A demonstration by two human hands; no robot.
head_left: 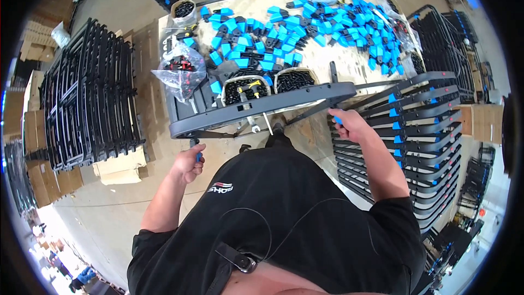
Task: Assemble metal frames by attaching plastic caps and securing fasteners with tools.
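Person in a black shirt (284, 207) seen from above, both forearms reaching up toward a wooden table (316, 60). Left hand (188, 165), at about 9 o'clock from the chest, is curled into a fist around a small blue-tipped part (198, 156); fingers closed on it, just below the left end of a long curved black bar (256, 106). Right hand (348, 124), at about 2 o'clock from the chest, has its fingers closed on another blue piece (338, 120) right under the bar's right end, touching it. The bar lies across the near edge of the table, running from 9 to 3 o'clock between the two hands, slightly higher on the right. Just past the bar sit two bowls of black screws (295, 81); the left bowl has a yellow-handled tool (250, 86) in it. At 10 o'clock of the bowls, a clear plastic bag (177, 71) of small parts. Farther out, the tabletop is covered with many blue and black clips (305, 27). At 3 o'clock, a stack of black bars with blue clips (409, 131) attached. At 9 o'clock, on the floor, a stack of plain black frames (87, 98) on cardboard.
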